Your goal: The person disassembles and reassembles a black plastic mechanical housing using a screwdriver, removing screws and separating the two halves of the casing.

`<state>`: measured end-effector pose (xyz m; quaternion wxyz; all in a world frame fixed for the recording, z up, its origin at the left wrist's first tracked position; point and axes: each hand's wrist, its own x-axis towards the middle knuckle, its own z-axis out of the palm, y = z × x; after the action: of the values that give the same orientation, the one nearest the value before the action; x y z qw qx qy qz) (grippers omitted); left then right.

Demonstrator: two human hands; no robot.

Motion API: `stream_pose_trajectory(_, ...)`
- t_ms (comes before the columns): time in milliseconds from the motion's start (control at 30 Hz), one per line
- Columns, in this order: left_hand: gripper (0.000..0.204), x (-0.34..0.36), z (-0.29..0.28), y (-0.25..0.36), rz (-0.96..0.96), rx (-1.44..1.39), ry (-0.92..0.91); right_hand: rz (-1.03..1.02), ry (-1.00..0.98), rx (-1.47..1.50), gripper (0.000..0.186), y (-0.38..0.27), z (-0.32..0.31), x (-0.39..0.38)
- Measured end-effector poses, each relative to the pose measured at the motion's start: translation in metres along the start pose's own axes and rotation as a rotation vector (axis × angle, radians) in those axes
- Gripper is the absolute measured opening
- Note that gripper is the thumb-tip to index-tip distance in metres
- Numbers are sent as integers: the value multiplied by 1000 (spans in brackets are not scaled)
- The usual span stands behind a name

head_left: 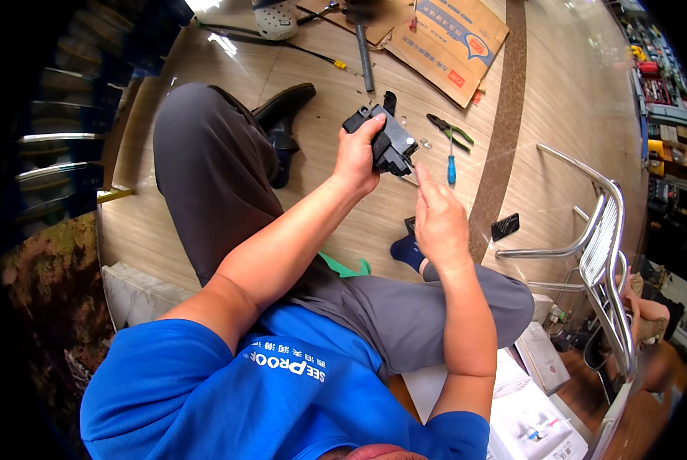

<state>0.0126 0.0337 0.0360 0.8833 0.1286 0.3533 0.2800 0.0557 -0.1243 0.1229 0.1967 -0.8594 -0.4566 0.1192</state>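
My left hand [359, 157] grips a black-and-grey boxy mechanical part [393, 142], thumb over its top, above the tiled floor. Just below the part's right end, my right hand [439, 215] is closed with its fingertips close to the part; whatever it holds is too small to make out. On the floor to the right lie green-handled pliers [454, 134] and a blue-handled screwdriver [451, 165]. A small black piece [389, 102] shows just behind the held part, with small bits [426, 143] nearby.
Cardboard [447, 46], a metal bar [365, 61] and a cable [313, 57] lie ahead, near someone's white clog [274, 15]. A black flat object [506, 226] and chrome tubular chair [608, 230] are right, with another person [642, 307] beyond. My bent legs frame the work.
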Motion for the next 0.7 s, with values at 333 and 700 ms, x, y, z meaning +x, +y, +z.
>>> stream_pose_trajectory(333,17,-1,0,-1,15,-27,-79,109,-37,-28,47,-14,-3,-3)
stream_pose_trajectory(700,16,14,-12,-10,67,-60,-81,113,71,78,52,-11,17,-1)
